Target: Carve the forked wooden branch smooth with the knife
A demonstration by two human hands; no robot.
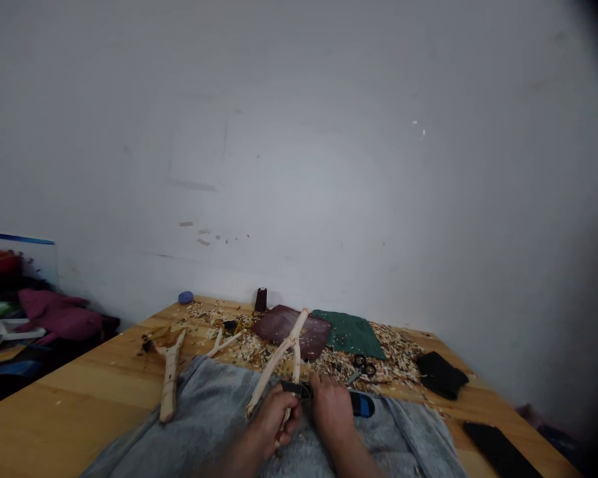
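Note:
A peeled, Y-shaped forked stick (272,365) stands tilted over the grey cloth (214,392). One of its arms runs down into my left hand (278,415), whose fingers are closed around it. My right hand (331,405) is wrapped around a knife with a black and blue handle (363,404); the handle's end sticks out to the right. A dark flat part of the knife (292,389) reaches left to my left thumb, against the stick. Its cutting edge is hidden from me.
Wood shavings (398,348) cover the wooden table (44,411). Another forked stick (169,382) lies left; a smaller one (222,344) is behind. Maroon (279,325) and green sheets (353,333), scissors (363,367), a black cloth (441,375) and a dark flat slab (501,448) lie around.

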